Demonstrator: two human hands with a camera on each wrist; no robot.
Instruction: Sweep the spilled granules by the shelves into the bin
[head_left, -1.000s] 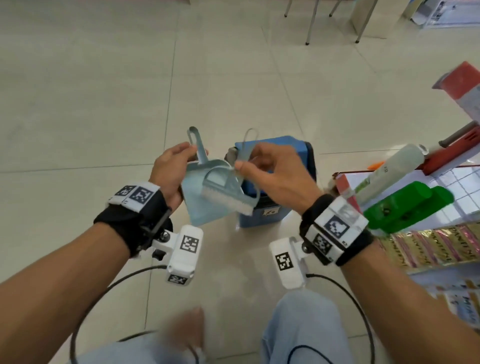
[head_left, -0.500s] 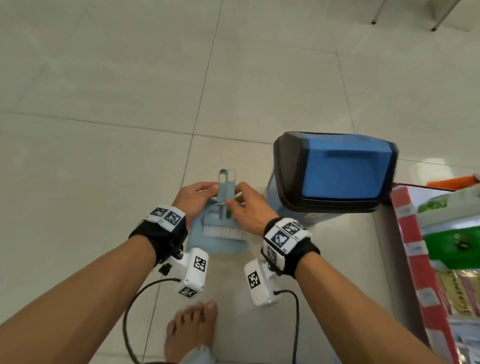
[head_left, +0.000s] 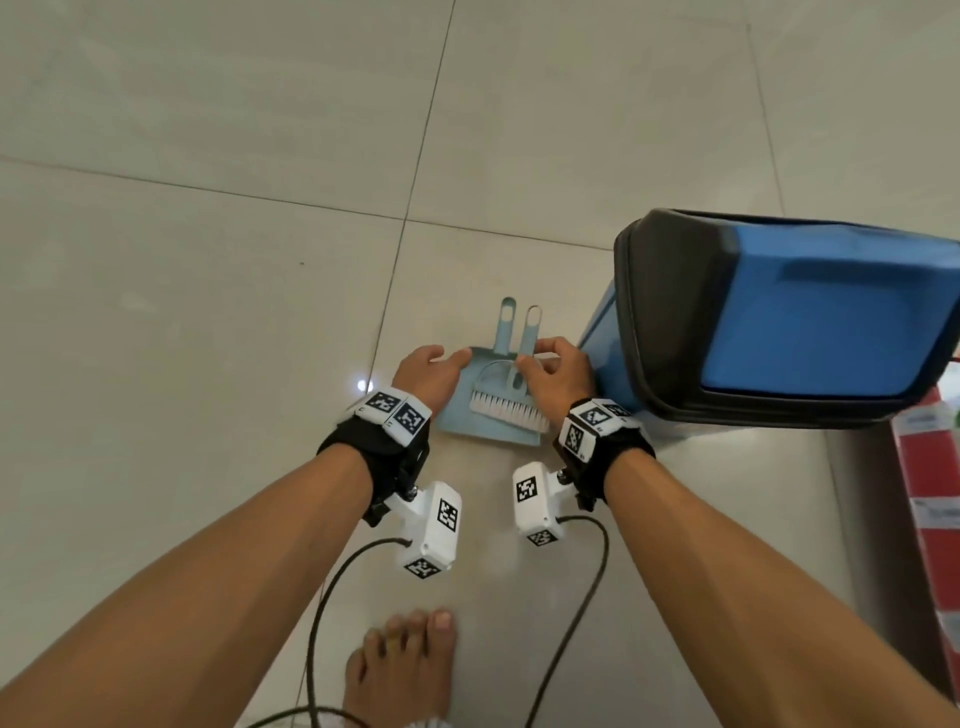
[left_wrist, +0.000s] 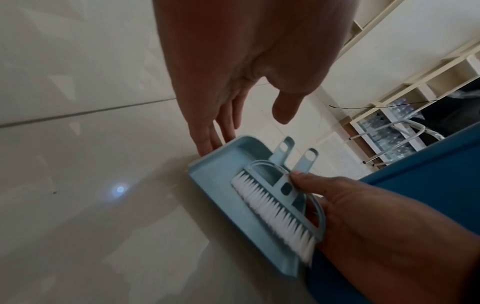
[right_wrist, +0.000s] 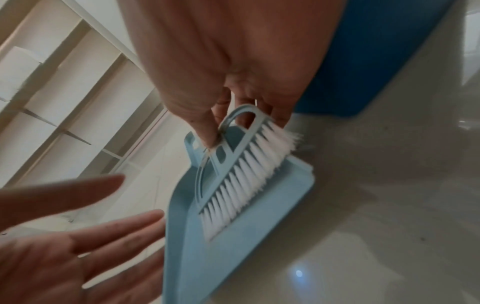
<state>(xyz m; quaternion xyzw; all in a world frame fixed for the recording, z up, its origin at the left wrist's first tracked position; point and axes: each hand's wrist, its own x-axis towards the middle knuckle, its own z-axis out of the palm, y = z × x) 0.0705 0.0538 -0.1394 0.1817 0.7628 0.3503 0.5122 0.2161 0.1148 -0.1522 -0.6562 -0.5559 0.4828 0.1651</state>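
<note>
A light-blue dustpan (head_left: 485, 434) lies flat on the tiled floor just left of the blue bin (head_left: 810, 322) with its black rim. The matching brush (head_left: 506, 410), white bristles toward me, rests inside the pan. My right hand (head_left: 540, 358) pinches the brush's arched back (right_wrist: 233, 164) between thumb and fingers. My left hand (head_left: 441, 364) is at the pan's left rear corner with straight fingers (left_wrist: 207, 142), holding nothing. The pan (left_wrist: 221, 185) and the brush (left_wrist: 275, 203) also show in the left wrist view. I see no granules on the tiles in view.
A red-edged shelf (head_left: 930, 499) with packaged goods stands right of the bin. My bare foot (head_left: 405, 670) and the wrist-camera cables (head_left: 322, 623) lie below the hands. Cream shelving (left_wrist: 420, 82) and chair legs stand farther off. Bare tiles spread to the left and beyond.
The dustpan and brush, held up in front of the bin a second ago, came down to the floor. My left hand has let go of the pan and straightened its fingers.
</note>
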